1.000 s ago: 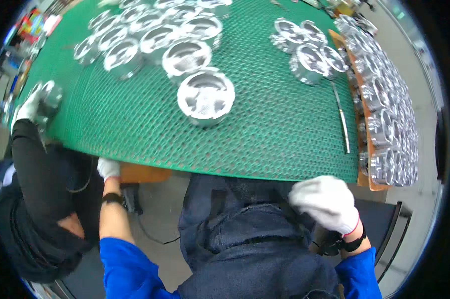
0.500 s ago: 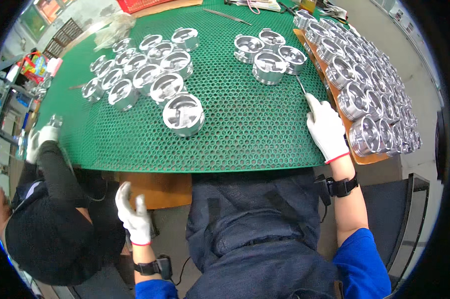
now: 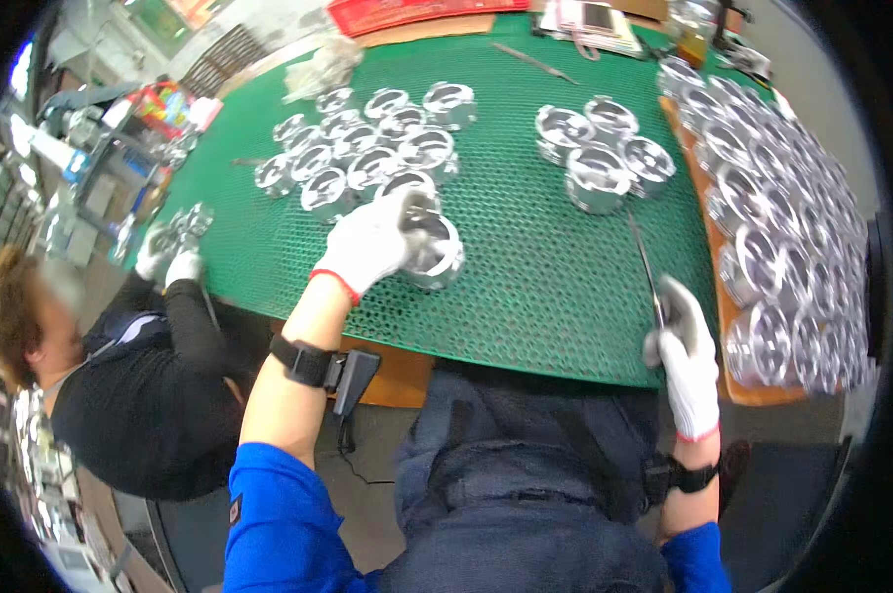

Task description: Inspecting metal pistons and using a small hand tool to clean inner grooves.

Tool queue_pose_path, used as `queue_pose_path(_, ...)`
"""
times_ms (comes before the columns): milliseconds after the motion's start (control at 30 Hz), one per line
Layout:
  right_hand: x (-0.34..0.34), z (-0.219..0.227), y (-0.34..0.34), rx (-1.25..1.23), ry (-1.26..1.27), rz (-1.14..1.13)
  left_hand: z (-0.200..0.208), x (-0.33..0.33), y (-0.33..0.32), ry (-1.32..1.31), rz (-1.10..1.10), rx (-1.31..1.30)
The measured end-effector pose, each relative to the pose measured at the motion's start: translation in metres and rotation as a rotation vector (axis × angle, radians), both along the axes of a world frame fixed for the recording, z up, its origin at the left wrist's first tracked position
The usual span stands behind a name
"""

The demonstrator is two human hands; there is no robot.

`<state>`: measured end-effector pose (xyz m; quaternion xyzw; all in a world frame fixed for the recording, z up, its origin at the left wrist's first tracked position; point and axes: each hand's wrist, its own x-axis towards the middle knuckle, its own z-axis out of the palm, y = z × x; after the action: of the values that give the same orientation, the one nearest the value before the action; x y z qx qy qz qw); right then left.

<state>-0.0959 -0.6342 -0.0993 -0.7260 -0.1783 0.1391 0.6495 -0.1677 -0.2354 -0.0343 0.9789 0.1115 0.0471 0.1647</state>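
Observation:
My left hand (image 3: 369,242), in a white glove, reaches over the table to the nearest metal piston (image 3: 437,259) of the left group. Its thumb and fingers close on that piston's upper left rim, slightly blurred. The piston stands on the green mat with its hollow side up. Near the table's front edge, my gloved right hand (image 3: 686,356) is closed around a thin, dark, file-like tool (image 3: 646,259). The tool's tip points away from me, toward a small group of pistons (image 3: 597,178) at right of centre.
Rows of pistons (image 3: 758,252) crowd a brown board (image 3: 715,296) along the right side. Behind my left hand stand several more pistons (image 3: 375,168). A second slim tool (image 3: 535,63) lies at the back. At the left, a co-worker's gloved hands (image 3: 175,259) hold shiny metal parts.
My left hand has risen from below the table edge onto the nearest piston. My right hand has drawn back toward me with the tool. The view has shifted left.

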Motion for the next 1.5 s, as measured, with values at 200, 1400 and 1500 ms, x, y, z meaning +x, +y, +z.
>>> queue_pose_path(200,0.007,0.000,-0.015,0.240,0.298,0.102,-0.005,0.001,-0.006,-0.084,-0.006,0.227)
queue_pose_path(1400,0.018,0.015,-0.021,0.387,0.649,0.557,0.007,0.237,-0.140,0.087,-0.597,0.485)
queue_pose_path(1500,0.019,0.013,-0.022,0.394,0.650,0.555,0.002,0.238,-0.132,0.086,-0.612,0.448)
